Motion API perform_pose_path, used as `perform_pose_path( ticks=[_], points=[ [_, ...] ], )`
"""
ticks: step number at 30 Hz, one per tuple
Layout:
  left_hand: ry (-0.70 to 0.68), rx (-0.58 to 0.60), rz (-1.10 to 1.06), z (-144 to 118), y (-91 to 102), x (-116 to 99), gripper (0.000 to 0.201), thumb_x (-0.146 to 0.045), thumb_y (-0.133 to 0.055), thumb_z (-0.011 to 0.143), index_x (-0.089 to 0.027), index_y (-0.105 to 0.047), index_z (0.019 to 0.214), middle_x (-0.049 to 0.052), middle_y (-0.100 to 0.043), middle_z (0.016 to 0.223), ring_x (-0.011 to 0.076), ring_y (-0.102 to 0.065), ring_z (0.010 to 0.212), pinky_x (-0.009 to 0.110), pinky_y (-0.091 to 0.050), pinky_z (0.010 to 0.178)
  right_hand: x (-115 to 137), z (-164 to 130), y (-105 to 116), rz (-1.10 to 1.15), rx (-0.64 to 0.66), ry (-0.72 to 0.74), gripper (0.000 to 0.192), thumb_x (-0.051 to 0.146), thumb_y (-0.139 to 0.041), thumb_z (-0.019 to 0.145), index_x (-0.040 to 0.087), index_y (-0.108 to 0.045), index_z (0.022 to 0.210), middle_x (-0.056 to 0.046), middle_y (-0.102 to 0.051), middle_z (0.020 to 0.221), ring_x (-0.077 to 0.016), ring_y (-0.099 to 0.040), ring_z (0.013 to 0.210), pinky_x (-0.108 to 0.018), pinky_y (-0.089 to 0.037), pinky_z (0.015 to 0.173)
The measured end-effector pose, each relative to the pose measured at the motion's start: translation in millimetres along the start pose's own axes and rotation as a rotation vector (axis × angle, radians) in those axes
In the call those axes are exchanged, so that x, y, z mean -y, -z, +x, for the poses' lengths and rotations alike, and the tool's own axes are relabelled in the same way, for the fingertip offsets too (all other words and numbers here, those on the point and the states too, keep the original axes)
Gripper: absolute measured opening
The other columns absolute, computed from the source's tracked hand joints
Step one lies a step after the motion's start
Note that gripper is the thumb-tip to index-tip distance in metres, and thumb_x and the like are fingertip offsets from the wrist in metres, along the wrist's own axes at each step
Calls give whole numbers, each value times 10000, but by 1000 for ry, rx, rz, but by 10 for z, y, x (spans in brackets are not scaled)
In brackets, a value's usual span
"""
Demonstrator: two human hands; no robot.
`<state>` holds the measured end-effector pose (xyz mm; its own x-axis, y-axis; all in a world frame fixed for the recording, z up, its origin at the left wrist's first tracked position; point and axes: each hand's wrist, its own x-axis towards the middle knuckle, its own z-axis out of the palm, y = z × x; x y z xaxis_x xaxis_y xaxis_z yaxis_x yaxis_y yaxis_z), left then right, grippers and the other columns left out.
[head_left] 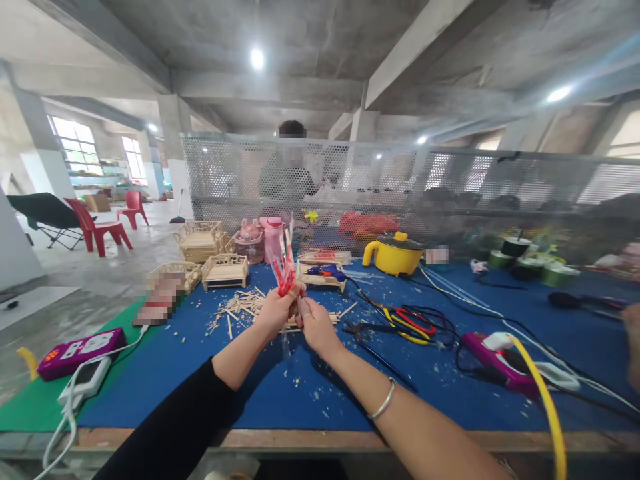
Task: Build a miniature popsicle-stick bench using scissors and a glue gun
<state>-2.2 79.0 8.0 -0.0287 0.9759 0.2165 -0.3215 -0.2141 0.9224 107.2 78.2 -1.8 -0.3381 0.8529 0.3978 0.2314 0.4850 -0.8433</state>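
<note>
A clear plastic packet with red on it [285, 275] stands upright between my hands above the blue table mat. My left hand [277, 312] is closed around its lower part. Beside it, my right hand [318, 328] pinches the same packet near the bottom, fingers touching those of the left. Behind and below lie loose wooden sticks [243, 303]. A small wooden bed-like frame [226, 272] stands to the left. Just beyond the right hand, a blue glue gun [327, 271] rests by another wooden frame [320, 283]. Pliers [357, 328] lie right of my right hand.
A yellow electric pot [397, 256], a pink jug [273, 237] and a perforated metal screen [340, 173] stand at the back, with a person behind it. Purple power strips [83, 353] and cables sit at both sides. A phone [161, 297] lies left.
</note>
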Motion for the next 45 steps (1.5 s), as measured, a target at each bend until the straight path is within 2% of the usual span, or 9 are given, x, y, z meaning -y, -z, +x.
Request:
perform_pose_path(
  ticks=[6, 13, 17, 22, 27, 32, 37, 41, 45],
  points=[
    [-126, 18, 289, -85, 189, -156, 383, -499, -574, 754, -141, -557, 621, -49, -391, 469, 66, -316, 430, 210, -237, 434, 100, 119, 270, 55, 87, 21, 403, 578, -537, 773, 185, -581, 694, 10, -557, 594, -117, -486, 517, -238, -370, 487],
    [121, 477, 493, -238, 45, -224, 363, -469, -529, 781, -161, -551, 589, 18, -553, 533, 110, -447, 473, 226, -315, 462, 90, 228, 534, 346, -154, -120, 480, 632, -477, 777, 203, -476, 563, 45, -384, 406, -70, -308, 349, -215, -206, 349],
    [158, 420, 506, -223, 64, -276, 355, -497, -552, 772, -166, -558, 644, -45, -414, 423, 75, -317, 370, 214, -223, 385, 58, 305, 608, 450, -313, -202, 504, 652, -484, 759, 199, -453, 540, 43, -388, 390, -62, -312, 328, -202, -197, 325],
    [132, 250, 517, -94, 452, -392, 268, -384, -669, 713, -121, -623, 686, -57, -398, 414, 45, -285, 357, 195, -139, 365, -13, 401, 962, 572, -543, -230, 521, 676, -386, 792, 221, -342, 543, 83, -271, 357, -56, -238, 287, -187, -178, 292],
    [80, -197, -139, 96, 877, -505, 257, -390, -597, 798, -171, -509, 696, -119, -229, 390, 26, -164, 307, 152, -87, 329, -143, 369, 807, 500, -321, -341, 496, 658, -471, 774, 201, -419, 591, 56, -406, 426, -51, -319, 319, -175, -201, 309],
    [128, -198, -509, 150, 1018, -544, 139, -246, -496, 880, -163, -528, 774, -120, -179, 405, 27, -187, 282, 122, -97, 300, -208, 330, 534, 146, -49, -475, 457, 653, -531, 734, 197, -519, 695, 3, -532, 488, -112, -458, 401, -211, -272, 366],
    [156, -113, -581, 96, 911, -570, 108, -212, -483, 883, -148, -561, 844, -117, -174, 419, 29, -202, 291, 119, -115, 299, -108, 299, 724, -336, -474, -193, 448, 651, -521, 734, 204, -525, 702, 4, -535, 530, -156, -505, 544, -264, -364, 538],
    [36, 48, -503, -41, 566, -538, 226, -285, -650, 768, -178, -568, 949, -124, -192, 432, 24, -191, 326, 115, -127, 324, 47, 193, 485, -78, -90, -8, 476, 651, -451, 777, 193, -569, 732, 0, -558, 609, -146, -504, 574, -264, -388, 552],
    [-4, 226, 145, -175, 222, -321, 514, -189, -693, 657, -183, -531, 1145, -87, -439, 522, 44, -341, 395, 156, -288, 406, 143, 84, 187, 217, 256, 9, 472, 617, -501, 773, 203, -623, 963, -31, -657, 880, -183, -585, 833, -302, -451, 721]
  ],
)
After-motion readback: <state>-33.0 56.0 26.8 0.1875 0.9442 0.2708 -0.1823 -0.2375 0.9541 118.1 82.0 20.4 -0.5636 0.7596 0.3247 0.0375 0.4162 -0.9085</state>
